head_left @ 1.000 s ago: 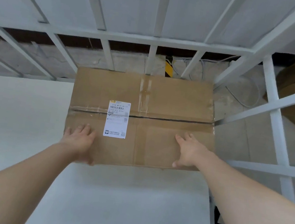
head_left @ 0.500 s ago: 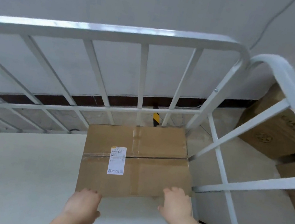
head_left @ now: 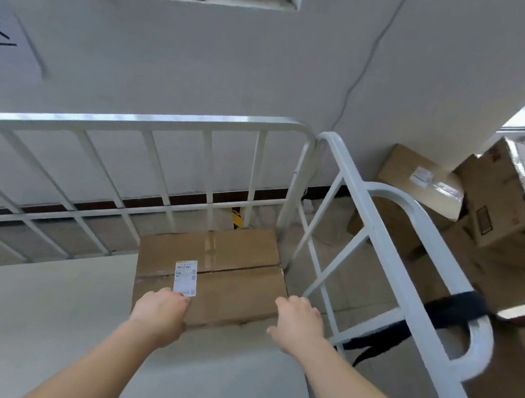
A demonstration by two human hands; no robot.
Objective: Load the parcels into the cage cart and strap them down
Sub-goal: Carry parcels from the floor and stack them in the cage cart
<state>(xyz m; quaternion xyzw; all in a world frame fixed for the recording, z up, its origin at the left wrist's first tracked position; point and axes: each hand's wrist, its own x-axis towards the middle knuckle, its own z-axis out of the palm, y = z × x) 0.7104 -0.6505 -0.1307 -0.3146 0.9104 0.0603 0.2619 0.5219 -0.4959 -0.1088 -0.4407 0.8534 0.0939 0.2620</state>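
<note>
Parcel (head_left: 233, 284) lying in the 1 o'clock corner of the cage cart (head_left: 128, 122), left hand (head_left: 162, 314) and right hand (head_left: 297, 323) resting loosely spread on its 6 o'clock edge, black strap (head_left: 454, 311) hanging at 3 o'clock.

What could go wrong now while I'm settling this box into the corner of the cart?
1. Your right hand sits between the parcel and the cart's side bars, so it might get pinched if the box slides that way.
2. The black strap is looped on the side rail with its end dangling; it could snag a later box or your arm.
</note>
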